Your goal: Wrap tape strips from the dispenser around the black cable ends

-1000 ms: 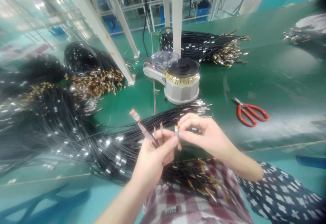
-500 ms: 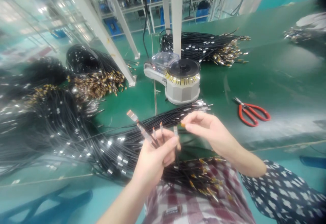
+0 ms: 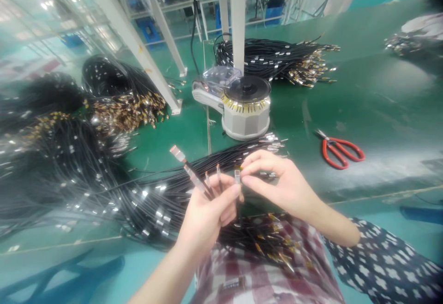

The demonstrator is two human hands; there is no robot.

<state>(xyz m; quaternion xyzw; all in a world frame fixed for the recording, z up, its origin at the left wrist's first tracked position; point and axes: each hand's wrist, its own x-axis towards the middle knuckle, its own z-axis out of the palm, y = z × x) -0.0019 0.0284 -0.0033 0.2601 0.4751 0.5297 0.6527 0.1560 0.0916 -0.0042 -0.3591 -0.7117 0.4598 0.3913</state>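
Observation:
My left hand (image 3: 211,207) is closed around several black cables, whose metal-tipped ends (image 3: 194,178) fan out above the fingers. One flat silver connector (image 3: 237,175) stands up between its thumb and forefinger. My right hand (image 3: 273,177) is pinched at that connector's tip, holding a small piece of yellow tape (image 3: 241,168) mostly covered by the fingers. Behind the hands stands a round white tape dispenser (image 3: 246,118) with yellow strips around its rim. Black cables with yellow-wrapped ends (image 3: 273,239) lie over my lap, below the hands.
Red-handled pliers (image 3: 341,152) lie on the green table (image 3: 374,110) at the right. A long cable bundle (image 3: 162,198) runs across the left. More cable bundles (image 3: 126,105) lie behind it, and another bundle (image 3: 277,59) lies past the dispenser. White metal posts (image 3: 238,22) rise from the table.
My right hand has moved left and slightly down, bringing the yellow tape to the connector in my left hand. The left hand keeps its hold on the cables.

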